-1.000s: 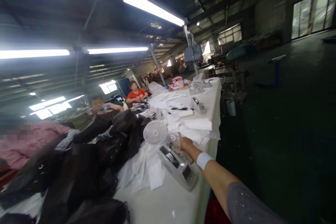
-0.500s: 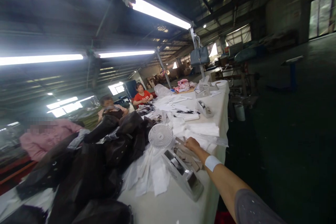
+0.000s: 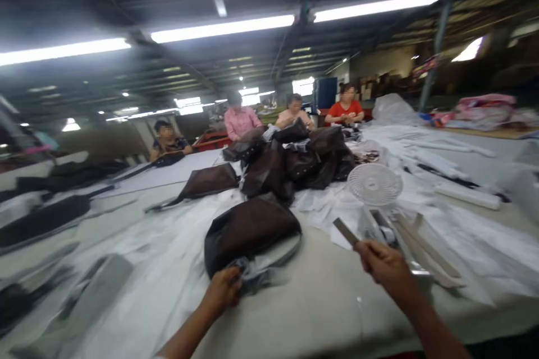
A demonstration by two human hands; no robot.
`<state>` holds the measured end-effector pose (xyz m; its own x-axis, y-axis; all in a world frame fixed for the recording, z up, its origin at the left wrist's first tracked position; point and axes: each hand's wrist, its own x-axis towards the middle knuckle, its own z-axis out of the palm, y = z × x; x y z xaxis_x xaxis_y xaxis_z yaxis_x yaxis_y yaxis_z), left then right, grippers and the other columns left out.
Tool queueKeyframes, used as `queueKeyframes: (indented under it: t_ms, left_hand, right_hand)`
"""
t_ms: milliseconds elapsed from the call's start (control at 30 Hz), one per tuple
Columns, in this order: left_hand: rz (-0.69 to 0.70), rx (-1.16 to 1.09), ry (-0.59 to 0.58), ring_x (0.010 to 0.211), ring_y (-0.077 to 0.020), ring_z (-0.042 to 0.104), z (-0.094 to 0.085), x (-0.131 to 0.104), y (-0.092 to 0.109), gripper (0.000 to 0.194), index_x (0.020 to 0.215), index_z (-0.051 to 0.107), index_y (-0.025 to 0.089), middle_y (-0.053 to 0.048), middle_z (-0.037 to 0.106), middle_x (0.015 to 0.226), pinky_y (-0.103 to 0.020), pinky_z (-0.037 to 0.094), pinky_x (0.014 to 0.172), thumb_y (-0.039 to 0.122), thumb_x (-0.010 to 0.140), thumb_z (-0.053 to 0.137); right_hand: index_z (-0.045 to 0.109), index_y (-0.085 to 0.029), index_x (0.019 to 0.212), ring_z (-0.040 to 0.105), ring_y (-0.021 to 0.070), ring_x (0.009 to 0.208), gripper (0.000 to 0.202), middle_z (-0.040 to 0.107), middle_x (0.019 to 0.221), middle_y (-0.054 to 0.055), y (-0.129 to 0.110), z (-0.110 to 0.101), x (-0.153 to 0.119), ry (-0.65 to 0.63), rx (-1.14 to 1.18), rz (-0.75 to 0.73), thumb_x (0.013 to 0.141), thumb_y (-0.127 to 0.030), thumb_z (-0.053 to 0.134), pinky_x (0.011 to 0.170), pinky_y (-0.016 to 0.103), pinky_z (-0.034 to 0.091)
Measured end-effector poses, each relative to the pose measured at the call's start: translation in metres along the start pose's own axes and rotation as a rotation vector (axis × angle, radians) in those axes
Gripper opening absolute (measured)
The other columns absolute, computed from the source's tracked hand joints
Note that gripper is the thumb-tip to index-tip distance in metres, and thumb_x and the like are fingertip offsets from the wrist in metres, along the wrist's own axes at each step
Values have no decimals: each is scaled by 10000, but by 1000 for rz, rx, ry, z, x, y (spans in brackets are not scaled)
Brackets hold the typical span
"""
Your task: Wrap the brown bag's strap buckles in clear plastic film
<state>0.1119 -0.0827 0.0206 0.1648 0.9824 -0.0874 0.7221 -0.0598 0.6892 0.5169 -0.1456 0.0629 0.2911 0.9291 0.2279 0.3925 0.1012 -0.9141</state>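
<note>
My left hand [image 3: 223,290] is closed at the near edge of a dark brown bag [image 3: 252,230], by some crumpled clear or greyish material. Motion blur hides exactly which layer the fingers grip. My right hand [image 3: 385,263] pinches a flat grey-brown strip [image 3: 345,233], which sticks out up and to the left. More strips of this kind [image 3: 433,252] lie to the right of that hand. Just behind it stands a tape dispenser [image 3: 379,224], partly covered by the hand, with a round white fan [image 3: 374,184] beyond.
A heap of dark brown bags [image 3: 290,160] lies across the table [image 3: 320,303]. White wrapping sheets [image 3: 455,219] spread at the right. Another tape dispenser [image 3: 90,297] is blurred at the left. Several co-workers sit on the far side, one in a red shirt [image 3: 345,110].
The view has swung left and down. My right hand has lifted one strip from the pile and moved it left. My left hand has come into view at the near bag.
</note>
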Motion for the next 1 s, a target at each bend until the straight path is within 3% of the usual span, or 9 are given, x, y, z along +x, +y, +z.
queueKeyframes:
  t_ms: [67, 133, 300, 367, 467, 633, 800, 1000]
  left_hand:
    - [55, 252, -9, 642, -168, 607, -1, -3, 4, 127, 762, 612, 189, -23, 641, 698, -260, 416, 633, 207, 716, 495]
    - [97, 419, -10, 799, -199, 619, -1, -4, 7, 154, 824, 609, 195, -47, 666, 801, -275, 407, 717, 196, 746, 475]
    - [156, 481, 0, 880, -222, 619, 2, -4, 0, 197, 933, 578, 186, -81, 673, 926, -286, 398, 750, 210, 800, 435]
    - [160, 456, 15, 817, -214, 631, 1, -2, -1, 182, 910, 575, 180, -72, 677, 838, -283, 402, 722, 225, 808, 431]
    - [139, 301, -26, 629, -171, 636, -6, 5, 1, 118, 827, 565, 187, -7, 633, 623, -259, 416, 644, 239, 790, 465]
    - [-6, -193, -173, 407, -172, 588, -25, 22, 13, 233, 764, 520, 168, 34, 550, 457, -238, 406, 424, 390, 721, 576]
    - [-70, -370, -197, 369, -151, 559, -42, 31, 29, 423, 775, 560, 139, 8, 580, 424, -206, 386, 374, 496, 594, 699]
    - [-69, -486, -224, 399, -103, 545, -53, 29, 48, 403, 767, 596, 122, 15, 596, 473, -192, 421, 422, 455, 589, 738]
  right_hand:
    - [529, -221, 608, 454, 132, 462, 344, 472, 492, -23, -17, 48, -25, -202, -136, -90, 828, -477, 459, 476, 246, 354]
    - [526, -223, 619, 492, 148, 520, 314, 510, 521, -10, -31, 84, -39, -295, -230, -148, 847, -418, 434, 535, 254, 363]
    - [498, -199, 535, 521, 139, 554, 270, 557, 508, -4, -37, 142, -57, -527, -259, -58, 795, -266, 473, 534, 224, 342]
    - [526, -189, 538, 530, 137, 558, 220, 569, 505, -3, -31, 163, -71, -564, -265, 11, 754, -220, 497, 525, 219, 335]
    - [516, -179, 522, 536, 134, 544, 209, 570, 507, 4, -24, 192, -90, -492, -225, 112, 730, -195, 499, 512, 220, 340]
    - [494, -184, 577, 417, 91, 311, 170, 487, 401, -49, -25, 222, -90, -479, 120, 469, 743, -197, 461, 344, 194, 278]
    - [508, -186, 653, 373, 67, 277, 132, 490, 417, -75, -31, 238, -80, -372, 290, 512, 768, -210, 449, 304, 169, 252]
    - [506, -178, 586, 373, 75, 268, 149, 469, 371, -72, -37, 242, -76, -321, 412, 516, 732, -204, 497, 288, 173, 240]
